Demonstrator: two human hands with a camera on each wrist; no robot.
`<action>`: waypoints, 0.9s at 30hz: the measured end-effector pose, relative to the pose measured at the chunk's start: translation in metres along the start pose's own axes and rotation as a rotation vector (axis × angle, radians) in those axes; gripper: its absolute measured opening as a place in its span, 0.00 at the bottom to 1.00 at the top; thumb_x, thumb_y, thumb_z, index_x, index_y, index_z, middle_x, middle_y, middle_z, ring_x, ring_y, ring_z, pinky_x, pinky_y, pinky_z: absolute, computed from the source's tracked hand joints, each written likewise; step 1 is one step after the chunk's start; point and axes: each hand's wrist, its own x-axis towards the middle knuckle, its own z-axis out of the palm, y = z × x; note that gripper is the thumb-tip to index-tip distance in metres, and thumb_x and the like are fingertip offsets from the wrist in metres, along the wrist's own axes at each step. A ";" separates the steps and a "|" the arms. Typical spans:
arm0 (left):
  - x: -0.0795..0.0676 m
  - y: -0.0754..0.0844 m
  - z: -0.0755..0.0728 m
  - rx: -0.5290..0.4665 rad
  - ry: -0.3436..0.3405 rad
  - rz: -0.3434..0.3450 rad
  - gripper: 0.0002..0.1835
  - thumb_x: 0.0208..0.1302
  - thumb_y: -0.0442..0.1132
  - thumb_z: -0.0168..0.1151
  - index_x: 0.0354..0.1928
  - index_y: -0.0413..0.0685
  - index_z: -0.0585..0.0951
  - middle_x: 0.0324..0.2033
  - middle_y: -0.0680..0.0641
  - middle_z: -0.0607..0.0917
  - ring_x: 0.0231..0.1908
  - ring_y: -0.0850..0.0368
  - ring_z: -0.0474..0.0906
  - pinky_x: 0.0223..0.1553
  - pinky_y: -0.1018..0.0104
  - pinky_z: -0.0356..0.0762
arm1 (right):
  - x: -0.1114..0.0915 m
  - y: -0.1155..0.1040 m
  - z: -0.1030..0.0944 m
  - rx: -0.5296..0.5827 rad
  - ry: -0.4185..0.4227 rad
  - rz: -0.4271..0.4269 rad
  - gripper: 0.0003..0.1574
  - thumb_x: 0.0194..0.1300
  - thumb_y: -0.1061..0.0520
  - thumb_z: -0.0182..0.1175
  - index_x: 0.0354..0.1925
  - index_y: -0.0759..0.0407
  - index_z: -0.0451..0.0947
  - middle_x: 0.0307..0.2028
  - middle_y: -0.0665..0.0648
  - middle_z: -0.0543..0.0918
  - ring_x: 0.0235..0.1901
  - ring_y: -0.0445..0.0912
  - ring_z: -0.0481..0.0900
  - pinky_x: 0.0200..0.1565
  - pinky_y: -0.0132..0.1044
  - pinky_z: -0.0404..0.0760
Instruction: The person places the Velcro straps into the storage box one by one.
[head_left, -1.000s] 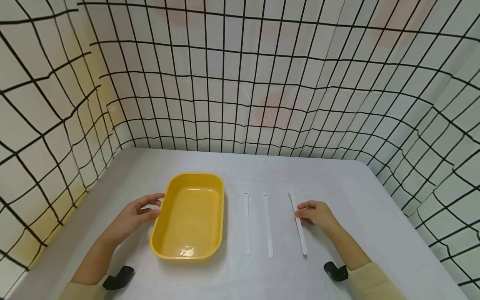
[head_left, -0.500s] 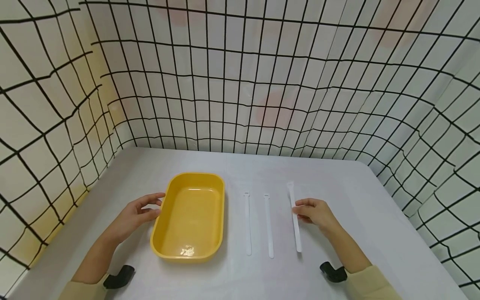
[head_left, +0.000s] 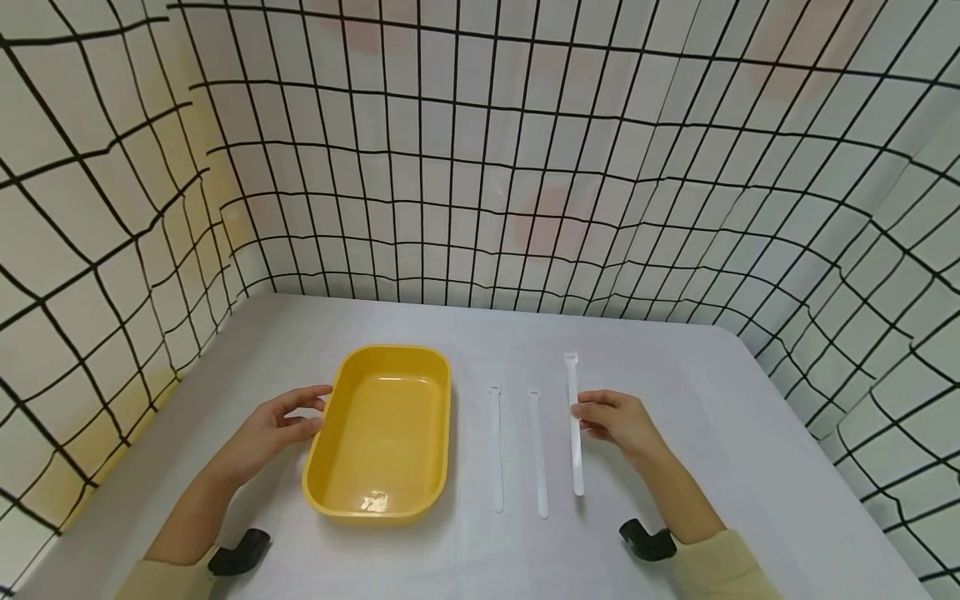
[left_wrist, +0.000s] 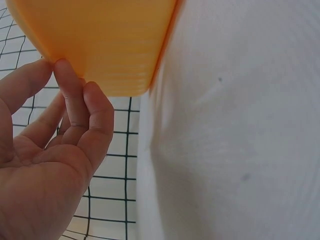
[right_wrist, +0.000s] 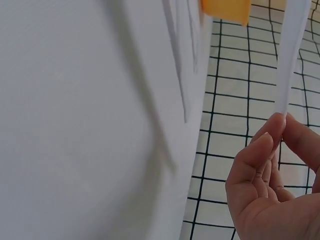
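Against the outer left side of the yellow tray (head_left: 390, 446), my left hand (head_left: 264, 433) rests its thumb and fingertips. The left wrist view shows these fingers (left_wrist: 71, 95) loosely bent at the tray's edge (left_wrist: 100, 45). My right hand (head_left: 618, 421) pinches a flat white cable tie (head_left: 575, 454) near its middle, between thumb and fingers. Its slotted head points away from me, and its shadow falls on the table. Left of it, two more white cable ties (head_left: 498, 454) lie side by side, lengthwise, between it and the tray.
A white cloth covers the table (head_left: 675, 367). Black wire mesh (head_left: 480, 167) with white sheeting behind it encloses the back and both sides. Black wrist cameras (head_left: 240, 554) stick out inward from both sleeves, low over the table.
My right hand has carried the cable tie left and away from me, turning it from slanted to nearly straight, off the table. My left hand and the tray stay about where they were.
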 end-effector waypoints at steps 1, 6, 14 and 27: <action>0.000 0.000 0.000 -0.001 -0.001 -0.002 0.29 0.69 0.40 0.60 0.68 0.38 0.67 0.54 0.36 0.73 0.44 0.48 0.79 0.46 0.70 0.76 | 0.001 -0.001 0.002 0.007 -0.002 -0.001 0.23 0.63 0.61 0.66 0.51 0.75 0.74 0.31 0.51 0.83 0.30 0.41 0.81 0.35 0.30 0.81; -0.001 0.001 0.000 -0.002 -0.003 -0.005 0.29 0.69 0.40 0.60 0.68 0.38 0.67 0.54 0.36 0.73 0.43 0.48 0.79 0.46 0.70 0.76 | 0.004 -0.007 0.012 0.023 -0.023 -0.009 0.23 0.63 0.61 0.65 0.52 0.75 0.74 0.31 0.51 0.83 0.30 0.42 0.80 0.36 0.31 0.80; -0.001 -0.001 -0.001 0.010 0.004 -0.002 0.29 0.69 0.41 0.61 0.68 0.39 0.68 0.54 0.36 0.73 0.43 0.49 0.79 0.46 0.70 0.76 | 0.005 -0.021 0.028 0.065 -0.073 -0.016 0.25 0.64 0.60 0.65 0.53 0.76 0.72 0.32 0.53 0.82 0.31 0.43 0.79 0.36 0.30 0.80; 0.000 -0.002 0.000 0.012 0.003 0.005 0.29 0.69 0.40 0.61 0.68 0.40 0.68 0.54 0.37 0.73 0.44 0.47 0.78 0.46 0.69 0.76 | 0.012 -0.032 0.048 0.132 -0.104 -0.003 0.20 0.64 0.63 0.64 0.51 0.75 0.74 0.32 0.53 0.82 0.30 0.43 0.79 0.35 0.30 0.80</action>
